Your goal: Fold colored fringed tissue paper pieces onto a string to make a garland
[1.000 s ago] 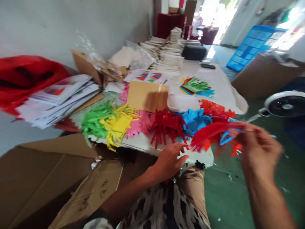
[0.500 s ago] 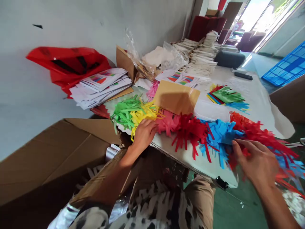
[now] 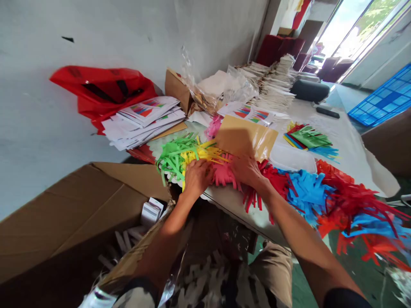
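Observation:
A row of fringed craft paper runs along the white table's near edge (image 3: 231,205). My left hand (image 3: 197,179) presses on the yellow fringed paper (image 3: 205,154), beside the green fringed paper (image 3: 175,156). My right hand (image 3: 245,171) lies on the pink fringed paper (image 3: 223,175), just below a kraft paper envelope (image 3: 245,137). Its fingers are partly hidden. Red fringed paper (image 3: 272,179) lies to the right of that hand, followed by blue fringed paper (image 3: 308,192). Tangled red and blue strips (image 3: 359,214) reach past the table's right end.
A stack of printed sheets (image 3: 144,122) and a red plastic bag (image 3: 102,90) lie at the left. Bundled white paper stacks (image 3: 272,81) stand farther along the table. A large open cardboard box (image 3: 73,214) sits below left, and a blue plastic crate (image 3: 382,96) stands at the far right.
My right hand has moved left, from the red and blue strips to the pink paper. Those strips now lie spread at the table's right end. My left hand stays on the yellow paper.

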Action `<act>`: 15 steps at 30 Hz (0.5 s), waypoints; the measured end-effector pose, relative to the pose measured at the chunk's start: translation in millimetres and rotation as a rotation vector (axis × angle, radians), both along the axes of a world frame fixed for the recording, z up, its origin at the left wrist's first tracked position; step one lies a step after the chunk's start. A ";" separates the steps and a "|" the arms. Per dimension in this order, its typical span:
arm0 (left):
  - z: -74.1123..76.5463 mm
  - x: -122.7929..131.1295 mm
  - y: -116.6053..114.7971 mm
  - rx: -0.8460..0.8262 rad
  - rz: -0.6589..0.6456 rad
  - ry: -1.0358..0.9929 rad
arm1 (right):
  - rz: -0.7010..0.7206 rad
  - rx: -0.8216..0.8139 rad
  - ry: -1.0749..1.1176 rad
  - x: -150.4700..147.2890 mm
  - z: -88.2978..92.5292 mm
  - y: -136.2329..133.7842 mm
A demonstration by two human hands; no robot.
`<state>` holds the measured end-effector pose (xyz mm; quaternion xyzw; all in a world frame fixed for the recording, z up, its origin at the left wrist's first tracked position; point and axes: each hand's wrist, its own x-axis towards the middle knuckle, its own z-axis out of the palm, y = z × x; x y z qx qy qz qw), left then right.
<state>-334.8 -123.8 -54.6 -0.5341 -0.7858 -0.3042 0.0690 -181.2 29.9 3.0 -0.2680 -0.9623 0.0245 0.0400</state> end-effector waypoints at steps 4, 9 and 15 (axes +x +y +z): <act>-6.1 -12.2 7.2 0.043 0.036 -0.050 | 0.006 -0.021 0.035 10.8 6.7 -0.5; 3.3 -11.4 4.9 0.151 0.033 -0.094 | 0.148 -0.046 0.281 45.5 13.9 -11.0; 23.8 22.6 -22.2 0.384 -0.294 -0.230 | 0.194 -0.083 0.502 78.9 6.8 -35.9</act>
